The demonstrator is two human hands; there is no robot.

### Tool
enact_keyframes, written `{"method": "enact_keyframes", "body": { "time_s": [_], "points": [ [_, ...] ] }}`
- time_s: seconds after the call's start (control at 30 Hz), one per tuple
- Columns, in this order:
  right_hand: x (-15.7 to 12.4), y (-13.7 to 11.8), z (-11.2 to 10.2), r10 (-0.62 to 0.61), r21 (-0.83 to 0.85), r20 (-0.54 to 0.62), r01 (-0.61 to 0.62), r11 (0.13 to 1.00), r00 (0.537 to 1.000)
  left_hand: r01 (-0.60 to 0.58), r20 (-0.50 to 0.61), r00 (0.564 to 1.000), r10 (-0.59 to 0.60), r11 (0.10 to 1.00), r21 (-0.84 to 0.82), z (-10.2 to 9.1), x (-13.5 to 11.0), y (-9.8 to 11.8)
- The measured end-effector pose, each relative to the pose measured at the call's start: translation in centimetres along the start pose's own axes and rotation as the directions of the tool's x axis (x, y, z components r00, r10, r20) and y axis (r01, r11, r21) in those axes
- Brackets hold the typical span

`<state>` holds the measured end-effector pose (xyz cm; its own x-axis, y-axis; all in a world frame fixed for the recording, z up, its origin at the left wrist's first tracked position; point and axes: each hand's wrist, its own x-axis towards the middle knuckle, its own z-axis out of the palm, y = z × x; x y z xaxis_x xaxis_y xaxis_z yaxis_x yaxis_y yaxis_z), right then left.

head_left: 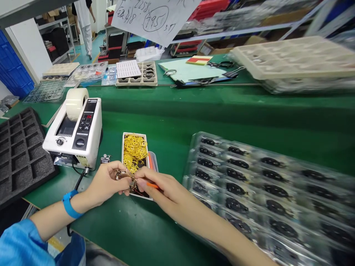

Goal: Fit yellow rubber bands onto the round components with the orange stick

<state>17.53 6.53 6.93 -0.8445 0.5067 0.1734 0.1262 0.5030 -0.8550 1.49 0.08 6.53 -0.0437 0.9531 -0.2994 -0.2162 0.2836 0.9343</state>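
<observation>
My left hand (107,184), with a blue band at the wrist, pinches a small ring-shaped metal part (126,178) with coppery edges; its exact kind I cannot make out. From the other side my right hand (159,184) meets the part, its thumb and forefinger closed on a thin orange-handled tool (152,185). The tool's tip is hidden by the fingers. Just beyond and below both hands lies a white box (122,142) of yellow ring-like pieces (135,147), with an orange-and-clear item (153,161) at its right side.
A white tape dispenser (94,136) stands at left, a small metal counter (105,159) beside it. Black foam tray (24,147) lies far left. Clear trays (199,138) of black parts fill the right. Behind are a clipboard (185,70) and stacked trays (294,55). A person (84,26) walks in the background.
</observation>
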Motion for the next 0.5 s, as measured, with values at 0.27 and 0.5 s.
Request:
{"method": "enact_keyframes", "body": {
  "time_s": [0.27,0.5],
  "points": [
    [0.2,0.6,1.1,0.119,0.161,-0.048,-0.11,0.981,0.992,-0.061,-0.051,0.997,0.062,0.998,0.006,-0.1,0.2,-0.1],
    [0.3,0.4,0.1,0.122,0.123,-0.021,-0.119,0.985,0.992,-0.074,0.01,0.997,0.075,0.996,-0.053,-0.2,0.1,0.3]
  ]
}}
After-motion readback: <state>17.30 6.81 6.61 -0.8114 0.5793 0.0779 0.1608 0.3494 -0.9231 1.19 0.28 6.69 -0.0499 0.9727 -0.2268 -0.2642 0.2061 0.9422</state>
